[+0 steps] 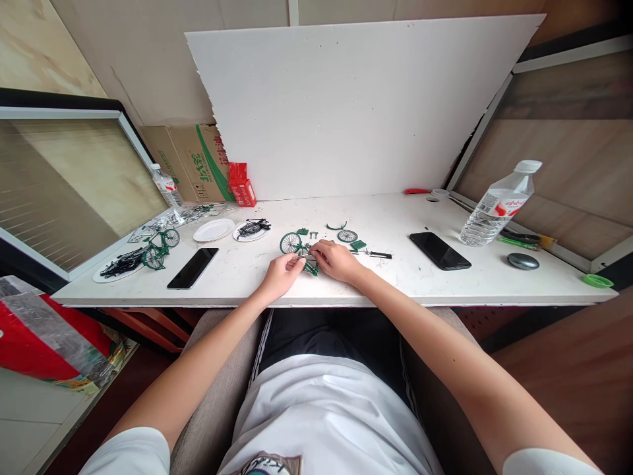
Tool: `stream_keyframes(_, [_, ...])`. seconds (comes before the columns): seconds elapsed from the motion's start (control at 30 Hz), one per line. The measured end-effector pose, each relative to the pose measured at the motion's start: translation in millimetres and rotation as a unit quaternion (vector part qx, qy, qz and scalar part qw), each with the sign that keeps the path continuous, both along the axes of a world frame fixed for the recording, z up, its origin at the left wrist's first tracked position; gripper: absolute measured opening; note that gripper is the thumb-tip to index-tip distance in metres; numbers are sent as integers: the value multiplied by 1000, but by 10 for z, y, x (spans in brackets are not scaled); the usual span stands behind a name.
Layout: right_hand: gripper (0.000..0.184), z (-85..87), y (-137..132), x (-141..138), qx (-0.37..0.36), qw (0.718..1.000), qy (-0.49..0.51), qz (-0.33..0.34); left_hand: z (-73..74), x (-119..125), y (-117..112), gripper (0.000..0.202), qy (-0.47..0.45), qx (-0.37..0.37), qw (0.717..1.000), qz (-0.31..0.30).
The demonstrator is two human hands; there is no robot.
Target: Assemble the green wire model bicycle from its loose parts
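Note:
Both hands meet over a small green model bicycle frame (310, 269) near the table's front edge. My left hand (283, 276) pinches the frame from the left with thumb and fingers. From the right, my right hand (337, 260) is closed on the same frame, its fingertips partly hiding it. Just behind the hands stands a green spoked wheel (290, 243). Loose parts lie beyond: a dark wheel (347, 235), a curved green mudguard (337, 226), a green flat piece (358, 245) and a small screwdriver with a black handle (380, 254).
An assembled green bicycle (157, 247) stands at left beside a plate of black parts (119, 265). More black parts fill another plate (252, 229), near stacked white plates (213, 230). Phones (192, 268) (439, 251) flank the work area. A water bottle (499, 208) stands right.

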State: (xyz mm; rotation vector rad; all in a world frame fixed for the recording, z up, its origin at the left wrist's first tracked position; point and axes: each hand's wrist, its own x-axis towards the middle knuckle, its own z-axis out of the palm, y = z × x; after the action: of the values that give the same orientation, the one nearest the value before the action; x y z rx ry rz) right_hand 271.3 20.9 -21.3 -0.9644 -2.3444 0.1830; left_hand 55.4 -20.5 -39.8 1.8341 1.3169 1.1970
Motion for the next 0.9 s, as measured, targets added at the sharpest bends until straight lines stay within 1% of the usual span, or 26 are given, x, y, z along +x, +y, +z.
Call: stream_keyframes(0.9, [29, -20, 25, 3, 2, 1000, -11, -1, -16, 15, -10, 36, 22, 21, 1000, 1])
